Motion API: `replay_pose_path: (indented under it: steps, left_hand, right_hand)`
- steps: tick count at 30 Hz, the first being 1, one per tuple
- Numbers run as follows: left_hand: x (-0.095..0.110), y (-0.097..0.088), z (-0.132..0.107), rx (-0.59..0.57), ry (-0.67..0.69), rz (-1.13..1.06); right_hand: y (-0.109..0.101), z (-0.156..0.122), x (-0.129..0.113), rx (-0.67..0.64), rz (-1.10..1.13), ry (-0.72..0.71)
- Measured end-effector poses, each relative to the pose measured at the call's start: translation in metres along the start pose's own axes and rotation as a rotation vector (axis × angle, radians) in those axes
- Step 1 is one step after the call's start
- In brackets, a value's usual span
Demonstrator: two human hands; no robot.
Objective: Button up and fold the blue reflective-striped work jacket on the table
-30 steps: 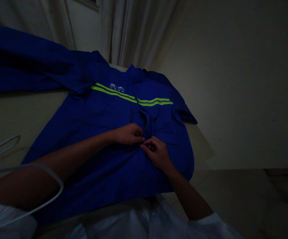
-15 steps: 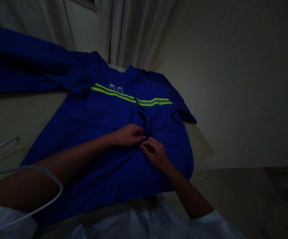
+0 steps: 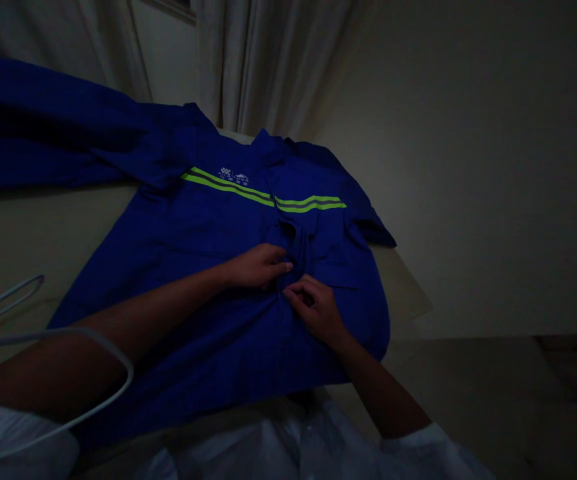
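Note:
A blue work shirt (image 3: 208, 253) with yellow-green reflective stripes (image 3: 268, 197) lies front up on a pale table (image 3: 28, 233). My left hand (image 3: 257, 265) pinches the left edge of the shirt's front opening at mid-chest, fingers closed on the cloth. Just below and to the right, my right hand (image 3: 313, 308) has its fingers curled and pinched on the other edge of the opening. The two hands are a few centimetres apart. One long sleeve (image 3: 43, 133) stretches off to the far left. The room is dim.
A white wire hanger (image 3: 43, 347) lies at the left near my forearm. Pale curtains (image 3: 248, 67) hang behind the table, a plain wall is to the right. The table's right corner (image 3: 418, 307) ends close to the shirt's hem.
My left hand has shifted slightly up and away from my right hand, so a small gap shows between them. The shirt's front opening has spread a little.

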State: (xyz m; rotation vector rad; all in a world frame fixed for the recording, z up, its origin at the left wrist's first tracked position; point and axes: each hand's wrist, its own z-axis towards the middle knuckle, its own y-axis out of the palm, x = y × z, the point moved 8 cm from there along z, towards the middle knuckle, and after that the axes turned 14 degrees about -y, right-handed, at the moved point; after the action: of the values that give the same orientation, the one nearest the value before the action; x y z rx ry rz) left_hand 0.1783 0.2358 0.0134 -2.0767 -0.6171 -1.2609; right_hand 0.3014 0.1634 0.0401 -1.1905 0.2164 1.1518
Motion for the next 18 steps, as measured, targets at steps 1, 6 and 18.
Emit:
replay_pose_path:
  steps: [1, 6, 18]
  left_hand:
    - [0.001, -0.001, 0.0, 0.02, 0.014, -0.022]
    - [0.002, -0.003, 0.001, 0.089, 0.077, -0.117]
    - [0.0, -0.005, 0.004, 0.098, 0.023, -0.209]
  right_hand:
    - [0.0, 0.0, 0.002, 0.009, 0.004, 0.022]
    - [-0.002, -0.001, 0.011, 0.047, 0.046, 0.111]
    - [-0.006, -0.001, 0.018, 0.116, 0.045, 0.16]
